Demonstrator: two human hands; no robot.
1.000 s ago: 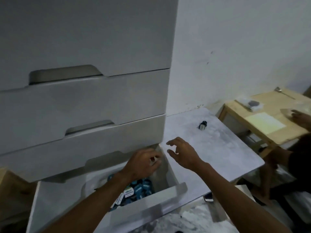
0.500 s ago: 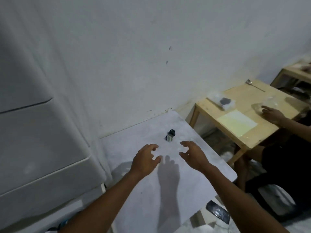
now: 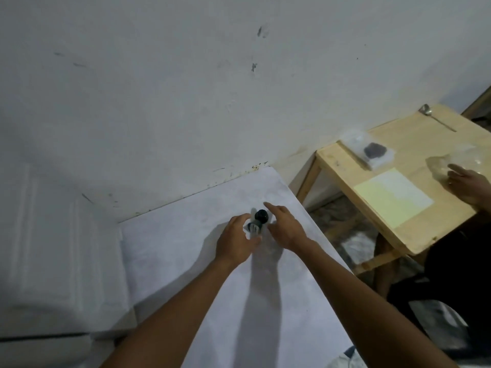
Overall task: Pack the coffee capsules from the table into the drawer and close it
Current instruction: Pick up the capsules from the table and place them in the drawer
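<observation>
White table (image 3: 202, 261): two capsules (image 3: 257, 221) lie between open left hand (image 3: 236, 241) and right hand (image 3: 285, 228).

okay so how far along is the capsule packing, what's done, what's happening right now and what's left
Done: the white table looks bare except for the last two small coffee capsules, one dark and round, one blue with a white label. In hand: the left hand and right hand are closing around that pair, neither clearly gripping yet. Left: carry them to the drawer, out of view now, and shut it.
</observation>
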